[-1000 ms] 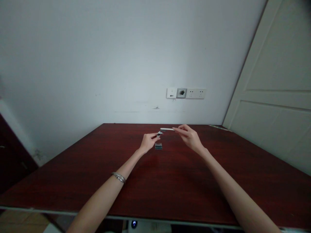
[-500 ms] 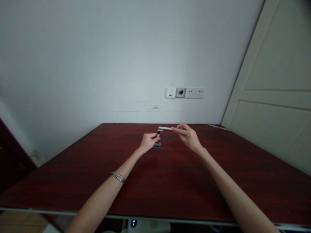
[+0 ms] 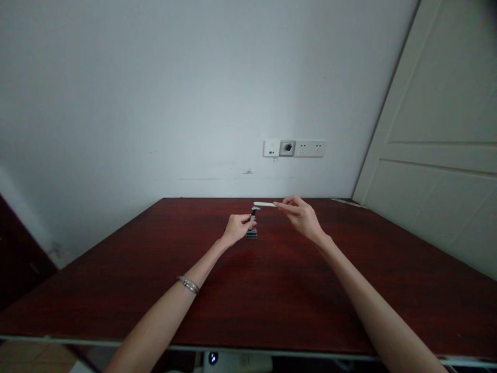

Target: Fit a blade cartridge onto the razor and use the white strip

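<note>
Near the middle of the table, my left hand [image 3: 237, 228] pinches a small upright grey-and-black stem [image 3: 253, 217] with a small pale top. Just below it sits a small dark, layered block [image 3: 251, 234]; whether the two are joined I cannot tell. A thin flat white stick [image 3: 264, 204] lies level between the thumb and fingers of my right hand [image 3: 298, 213]. Its left end is right at the stem's top, touching it or just above.
The dark red wooden table [image 3: 248, 300] reaches back to a white wall. Wall sockets [image 3: 309, 149] are set above its far edge. A pale panelled door [image 3: 438, 155] stands to the right. Under the front edge there is a white device [image 3: 236, 361] with a lit display.
The view has shifted very slightly. Both hands keep their grips, with the stick still at the top of the stem.
</note>
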Demonstrator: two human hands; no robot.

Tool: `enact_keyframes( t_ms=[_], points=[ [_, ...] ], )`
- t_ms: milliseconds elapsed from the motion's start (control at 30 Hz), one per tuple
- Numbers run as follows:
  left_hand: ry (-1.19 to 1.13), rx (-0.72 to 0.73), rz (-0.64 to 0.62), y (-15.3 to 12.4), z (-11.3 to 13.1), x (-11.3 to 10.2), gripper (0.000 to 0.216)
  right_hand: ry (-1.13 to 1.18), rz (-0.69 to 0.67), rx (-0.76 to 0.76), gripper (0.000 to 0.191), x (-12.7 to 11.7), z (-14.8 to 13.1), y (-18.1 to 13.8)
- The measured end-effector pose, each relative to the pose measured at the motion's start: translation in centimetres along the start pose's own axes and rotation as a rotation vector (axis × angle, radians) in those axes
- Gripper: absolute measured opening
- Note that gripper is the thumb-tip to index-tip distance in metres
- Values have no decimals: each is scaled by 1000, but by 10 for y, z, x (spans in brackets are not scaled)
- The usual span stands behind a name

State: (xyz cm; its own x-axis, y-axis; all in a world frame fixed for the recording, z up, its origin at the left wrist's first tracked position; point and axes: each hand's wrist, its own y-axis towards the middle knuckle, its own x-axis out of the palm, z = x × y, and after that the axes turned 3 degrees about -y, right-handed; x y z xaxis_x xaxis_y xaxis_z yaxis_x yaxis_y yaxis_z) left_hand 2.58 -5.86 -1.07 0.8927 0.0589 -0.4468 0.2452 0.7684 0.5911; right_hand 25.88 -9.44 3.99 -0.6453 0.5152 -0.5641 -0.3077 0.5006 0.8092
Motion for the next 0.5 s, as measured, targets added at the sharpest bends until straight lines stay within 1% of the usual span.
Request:
enact_keyframes(
  t_ms=[133,267,367,500],
  points=[
    [-15,1,-11,0,-2,1,17,72,-63,-59,27,0,0,0],
    [-44,-4,-19,0,-2,1,17,63,-17,-8,27,1,1,1],
    [-55,-6,-25,0,-1,0,18,91,-81,-33,26,2,2,1],
    [-74,-14,-25,0,-1,0,18,58,-43,7,27,0,3,1]
  ],
)
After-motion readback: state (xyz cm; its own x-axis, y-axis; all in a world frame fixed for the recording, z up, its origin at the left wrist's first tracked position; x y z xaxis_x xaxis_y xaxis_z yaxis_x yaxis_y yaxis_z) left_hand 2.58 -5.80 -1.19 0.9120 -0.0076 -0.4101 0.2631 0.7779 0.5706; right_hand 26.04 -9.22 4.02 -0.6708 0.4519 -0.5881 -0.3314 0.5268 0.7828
